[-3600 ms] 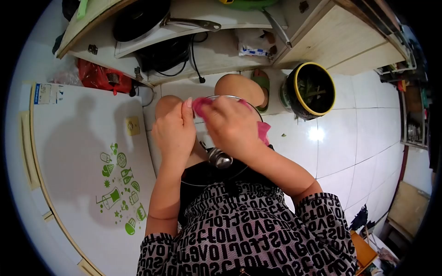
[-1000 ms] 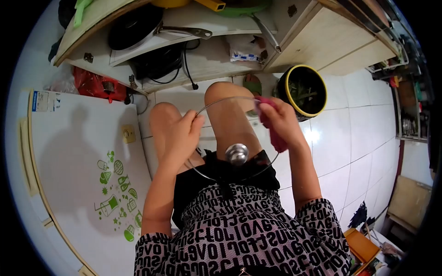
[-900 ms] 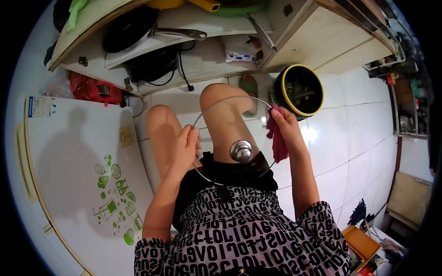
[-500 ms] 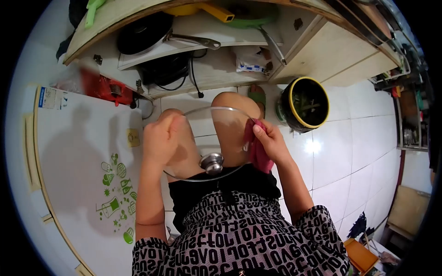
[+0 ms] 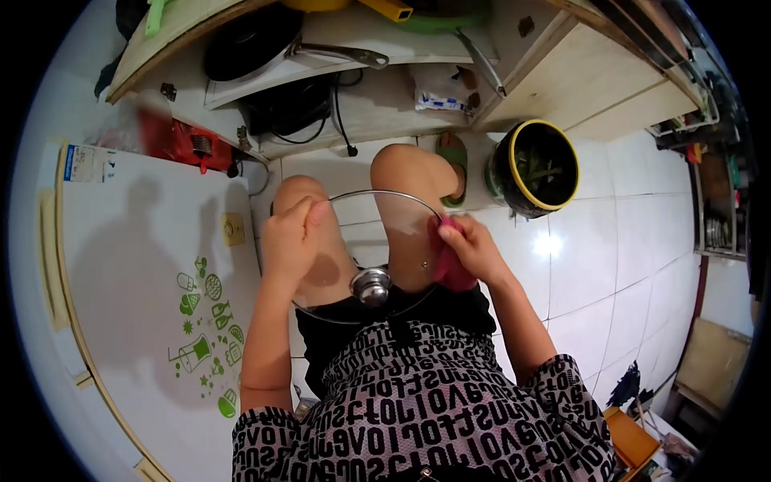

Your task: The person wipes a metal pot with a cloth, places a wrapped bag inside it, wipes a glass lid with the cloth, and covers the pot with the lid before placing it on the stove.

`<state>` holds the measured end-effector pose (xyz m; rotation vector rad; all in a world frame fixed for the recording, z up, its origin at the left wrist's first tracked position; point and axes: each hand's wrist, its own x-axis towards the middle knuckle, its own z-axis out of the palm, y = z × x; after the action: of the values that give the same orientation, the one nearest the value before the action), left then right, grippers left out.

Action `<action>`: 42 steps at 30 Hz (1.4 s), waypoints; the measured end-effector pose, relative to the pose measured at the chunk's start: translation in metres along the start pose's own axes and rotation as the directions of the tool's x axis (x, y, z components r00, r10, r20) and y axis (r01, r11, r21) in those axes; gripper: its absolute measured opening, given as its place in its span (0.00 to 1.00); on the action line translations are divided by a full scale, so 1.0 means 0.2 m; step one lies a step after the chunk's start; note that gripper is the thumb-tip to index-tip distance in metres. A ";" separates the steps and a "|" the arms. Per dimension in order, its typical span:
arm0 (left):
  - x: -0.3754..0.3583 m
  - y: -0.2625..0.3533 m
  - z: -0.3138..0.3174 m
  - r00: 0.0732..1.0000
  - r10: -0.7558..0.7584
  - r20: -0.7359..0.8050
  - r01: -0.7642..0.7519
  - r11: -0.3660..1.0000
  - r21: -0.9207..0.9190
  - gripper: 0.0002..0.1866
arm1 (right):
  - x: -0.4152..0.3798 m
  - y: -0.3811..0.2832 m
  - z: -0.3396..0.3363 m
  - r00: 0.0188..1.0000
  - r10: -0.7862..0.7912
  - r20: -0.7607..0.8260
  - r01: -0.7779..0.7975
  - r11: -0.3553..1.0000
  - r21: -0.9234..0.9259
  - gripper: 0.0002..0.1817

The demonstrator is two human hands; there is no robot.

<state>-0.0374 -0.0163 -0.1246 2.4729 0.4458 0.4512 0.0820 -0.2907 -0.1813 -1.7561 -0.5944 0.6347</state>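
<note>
A round glass pot lid (image 5: 371,287) with a metal rim and a steel knob is held over my lap, and my legs show through it. My left hand (image 5: 291,241) grips the left part of its rim with fingers closed. On the opposite side, my right hand (image 5: 475,246) is closed around a dark red cloth (image 5: 454,271), which is pressed against the rim. The cloth's lower end hangs beside my thigh.
A black bin with a yellow rim (image 5: 516,178) stands on the white tiles, with green scraps inside. Ahead, an open cabinet holds a black frying pan (image 5: 253,44) and a plastic pack (image 5: 440,87). To the left is a white fridge (image 5: 136,265) with green stickers.
The lid has tilted a little and its near edge sits slightly lower. My right hand and the cloth have shifted slightly at the rim. My left hand has moved a bit to the right.
</note>
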 end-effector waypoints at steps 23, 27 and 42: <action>-0.03 -0.04 -0.01 0.994 -0.082 0.065 0.085 0.995 -0.046 0.18 | 0.13 -0.05 0.01 0.964 0.203 0.172 -0.237 0.949 0.208 0.18; -0.04 -0.05 -0.02 0.987 -0.145 0.063 0.150 0.987 -0.065 0.19 | -0.06 0.04 0.01 0.994 0.109 0.031 -0.111 0.989 0.098 0.18; -0.03 0.15 -0.04 0.996 0.028 0.085 -0.020 0.996 -0.091 0.14 | 0.34 -0.47 0.13 0.928 -0.283 0.241 0.365 0.818 -0.444 0.15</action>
<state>-0.0408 -0.0376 -0.1021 2.4018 0.3530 0.3646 0.1064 -0.2038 -0.1050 -2.0022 -1.2294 0.4082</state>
